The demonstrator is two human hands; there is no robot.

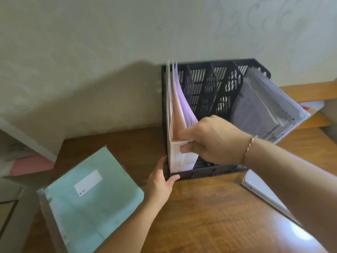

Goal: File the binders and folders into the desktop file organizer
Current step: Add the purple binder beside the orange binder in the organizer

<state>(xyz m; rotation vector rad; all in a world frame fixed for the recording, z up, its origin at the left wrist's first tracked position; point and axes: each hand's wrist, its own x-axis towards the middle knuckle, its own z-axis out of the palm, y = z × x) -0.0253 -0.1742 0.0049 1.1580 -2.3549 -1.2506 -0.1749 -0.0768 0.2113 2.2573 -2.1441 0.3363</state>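
Observation:
A black slotted file organizer (217, 88) stands on the wooden desk against the wall. Its leftmost slot holds upright pink and lilac folders (179, 110). My right hand (209, 141) pinches the front edge of those folders between thumb and fingers. My left hand (160, 181) grips the organizer's front left corner, thumb on the base rim. The rightmost slot holds a leaning stack of grey clear-sleeve binders (262, 110). The two middle slots show only their black dividers. A green folder (93, 199) with a white label lies on a stack at the left of the desk.
A white binder (262, 194) lies flat on the desk (200, 216) under my right forearm. To the far left stands a white shelf with a pink folder (32, 165). A pale wall rises right behind the organizer.

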